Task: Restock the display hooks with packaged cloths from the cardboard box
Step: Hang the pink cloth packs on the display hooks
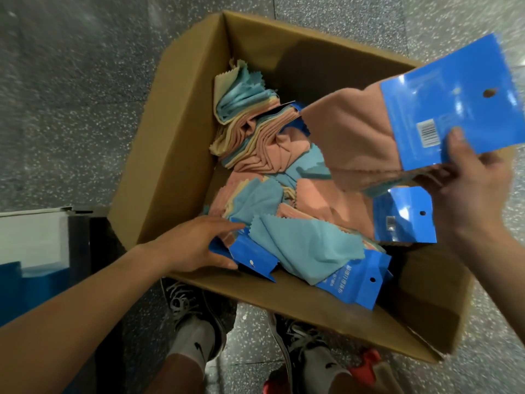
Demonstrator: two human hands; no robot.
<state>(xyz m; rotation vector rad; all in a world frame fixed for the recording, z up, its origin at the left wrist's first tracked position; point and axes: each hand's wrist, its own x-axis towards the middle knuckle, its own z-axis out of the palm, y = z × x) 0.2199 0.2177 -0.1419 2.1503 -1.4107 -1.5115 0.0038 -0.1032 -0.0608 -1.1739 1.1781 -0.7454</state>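
An open cardboard box [176, 155] stands on the floor in front of my feet. It holds several packaged cloths [298, 194] in pink, light blue and cream, each with a blue header card. My right hand [471, 191] holds one pack [397, 126] above the box's right side, thumb pressed on its blue card near the barcode, with the pink cloth hanging to the left. My left hand [199, 245] reaches into the box's near left corner, thumb and fingers round the blue card of another pack [252, 260]. No display hooks are in view.
The floor is grey speckled stone [71, 109]. A white and blue unit with a dark edge [42, 245] stands at the left, touching the box's corner. My shoes [193, 317] are just below the box. A red object [366, 362] lies at the bottom right.
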